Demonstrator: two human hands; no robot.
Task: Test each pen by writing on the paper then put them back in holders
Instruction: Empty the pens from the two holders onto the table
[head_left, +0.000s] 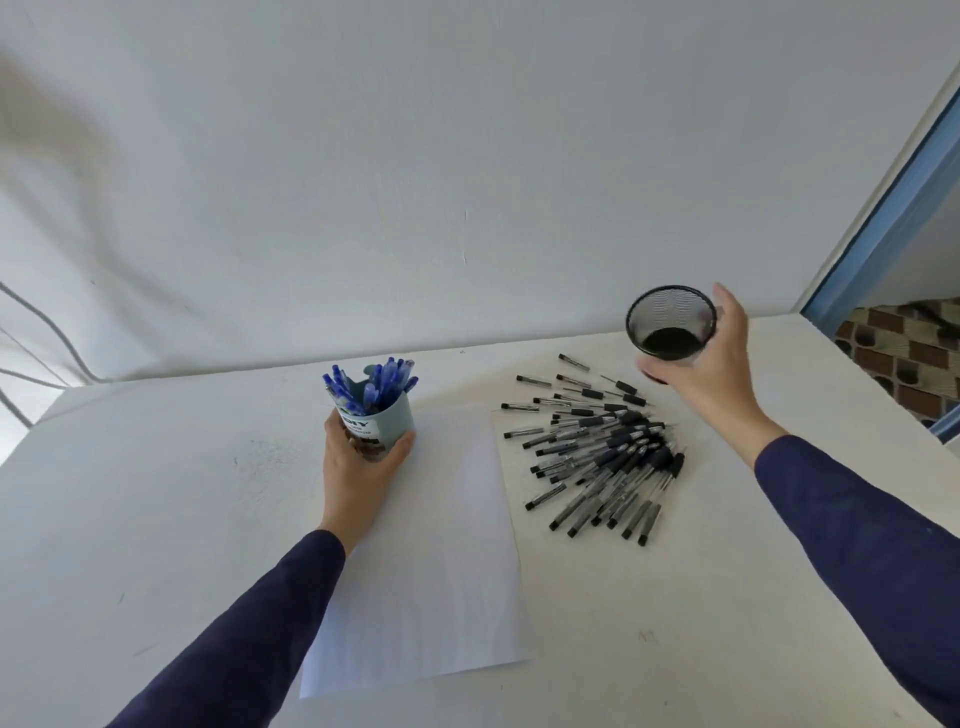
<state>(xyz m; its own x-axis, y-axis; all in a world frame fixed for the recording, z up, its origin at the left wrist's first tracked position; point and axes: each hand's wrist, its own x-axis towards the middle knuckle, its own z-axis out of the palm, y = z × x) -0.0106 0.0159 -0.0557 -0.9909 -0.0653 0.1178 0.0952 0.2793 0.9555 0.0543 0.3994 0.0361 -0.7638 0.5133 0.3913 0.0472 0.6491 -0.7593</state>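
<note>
1. My left hand (358, 467) is wrapped around the blue-grey holder (382, 428), full of blue pens (374, 387), at the far left corner of the paper (436, 545).
2. My right hand (711, 364) grips the black mesh holder (671, 322), tipped with its open mouth toward me, raised at the far right.
3. The black pens (605, 452) lie in a loose heap on the white surface (156, 493), just right of the paper.
</note>
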